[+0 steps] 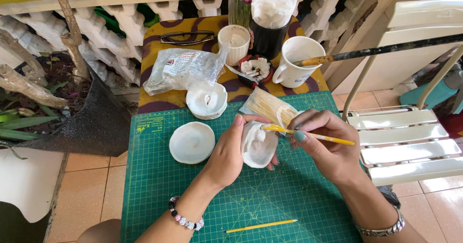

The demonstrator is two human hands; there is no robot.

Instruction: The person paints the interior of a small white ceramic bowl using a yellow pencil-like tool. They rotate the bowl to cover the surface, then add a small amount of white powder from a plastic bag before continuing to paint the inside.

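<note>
Hands grip a white mould [259, 146] and yellow stick [313, 135] over a green mat [270, 199].

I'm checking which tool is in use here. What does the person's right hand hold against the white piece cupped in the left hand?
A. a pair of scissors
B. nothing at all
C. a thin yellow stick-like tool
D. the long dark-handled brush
C: the right hand pinches a thin yellow tool whose tip meets the white piece held in the left hand; the long dark-handled brush rests in the white mug.
</note>
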